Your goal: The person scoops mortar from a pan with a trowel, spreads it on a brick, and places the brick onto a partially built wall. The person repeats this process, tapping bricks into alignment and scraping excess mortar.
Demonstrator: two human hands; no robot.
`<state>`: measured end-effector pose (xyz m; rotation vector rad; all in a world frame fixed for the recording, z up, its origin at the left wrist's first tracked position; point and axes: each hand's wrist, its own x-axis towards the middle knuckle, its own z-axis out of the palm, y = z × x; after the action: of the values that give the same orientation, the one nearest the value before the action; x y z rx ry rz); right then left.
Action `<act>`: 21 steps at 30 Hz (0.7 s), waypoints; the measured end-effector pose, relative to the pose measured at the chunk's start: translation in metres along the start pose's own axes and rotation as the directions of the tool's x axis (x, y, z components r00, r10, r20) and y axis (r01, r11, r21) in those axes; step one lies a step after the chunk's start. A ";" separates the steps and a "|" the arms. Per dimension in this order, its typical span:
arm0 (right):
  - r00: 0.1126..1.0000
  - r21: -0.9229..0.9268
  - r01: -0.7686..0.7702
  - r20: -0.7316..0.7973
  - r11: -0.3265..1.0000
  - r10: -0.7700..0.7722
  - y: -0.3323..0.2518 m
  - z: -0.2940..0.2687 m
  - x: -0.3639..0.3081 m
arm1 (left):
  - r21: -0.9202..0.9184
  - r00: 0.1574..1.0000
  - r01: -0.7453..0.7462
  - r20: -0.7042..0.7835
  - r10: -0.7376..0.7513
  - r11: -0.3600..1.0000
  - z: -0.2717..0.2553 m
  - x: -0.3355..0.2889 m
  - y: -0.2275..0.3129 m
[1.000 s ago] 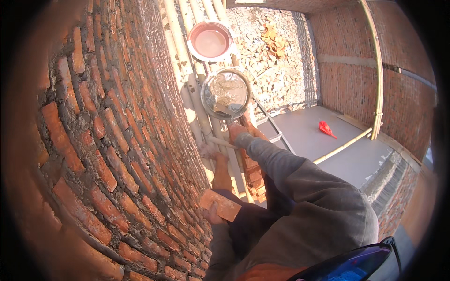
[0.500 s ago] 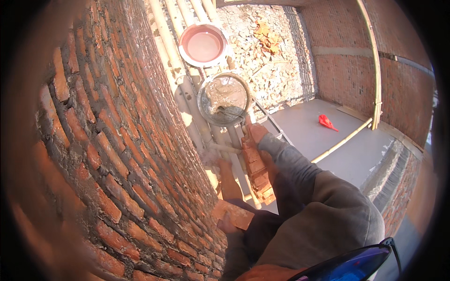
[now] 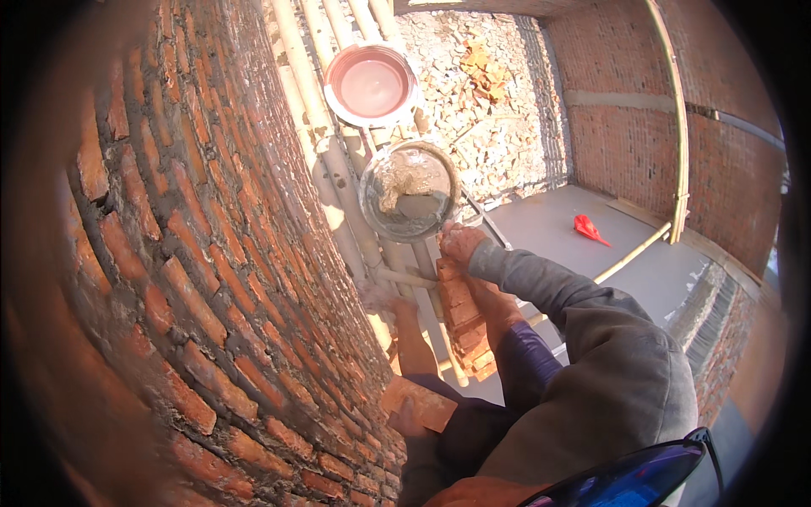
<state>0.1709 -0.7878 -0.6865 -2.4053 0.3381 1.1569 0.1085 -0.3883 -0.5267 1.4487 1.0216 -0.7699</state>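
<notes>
My left hand [image 3: 406,419] is closed around a red brick [image 3: 428,404], low beside the brick wall [image 3: 211,313]. Reaching forward, my right hand [image 3: 461,245] is closed at the near right rim of a round black bucket [image 3: 366,205]. It grips a trowel, whose blade I cannot clearly make out against the mortar. Inside the bucket, wet grey mortar [image 3: 399,182] is heaped towards the left and far side. Below my right hand stands a stack of red bricks [image 3: 460,304], between my legs.
Bamboo poles [image 3: 305,68] form the platform underfoot. A reddish basin [image 3: 370,82] sits beyond the bucket. Broken brick rubble [image 3: 448,93], a grey floor [image 3: 541,215] with a red bag [image 3: 589,229], and an upright bamboo pole [image 3: 678,127] lie to the right.
My right hand has drawn slightly back from the bucket, and the trowel's dark blade no longer shows plainly in it. The mortar's surface has changed shape. My left hand still holds the brick.
</notes>
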 end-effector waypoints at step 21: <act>0.939 0.246 -0.124 -0.284 0.961 0.194 0.070 -0.072 -0.024 | 0.386 0.848 -0.528 0.292 0.443 0.756 0.000 0.008 -0.033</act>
<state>0.1766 -0.8838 -0.6484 -2.3840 0.7362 0.7553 0.0816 -0.3876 -0.5477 1.9022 0.2811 -0.7580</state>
